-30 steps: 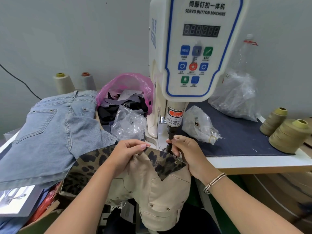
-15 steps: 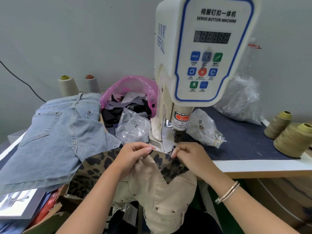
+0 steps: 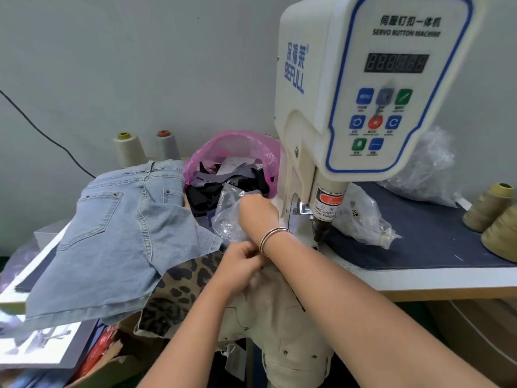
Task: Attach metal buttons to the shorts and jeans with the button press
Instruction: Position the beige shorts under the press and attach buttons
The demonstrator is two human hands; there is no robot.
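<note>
The white button press [image 3: 349, 107] stands on the table, its dark punch tip [image 3: 321, 232] bare. Beige shorts [image 3: 282, 317] with a leopard-print lining [image 3: 181, 287] hang off the table's front edge below the punch. My left hand [image 3: 240, 264] grips their waistband with curled fingers. My right hand [image 3: 257, 211] crosses over the left wrist and reaches into a clear plastic bag [image 3: 226, 219] left of the machine; its fingers are hidden inside. Light blue jeans [image 3: 117, 233] lie piled on the left.
A pink bag [image 3: 232, 144] of fabric scraps sits behind the clear one. Another clear bag [image 3: 363, 219] lies right of the punch on a dark blue mat [image 3: 433, 239]. Thread cones [image 3: 489, 208] stand at the right edge, two more [image 3: 128, 147] at the back left.
My right hand has left the shorts at the punch and moved left into the clear bag. My left hand still holds the waistband. The view has shifted closer and leftward.
</note>
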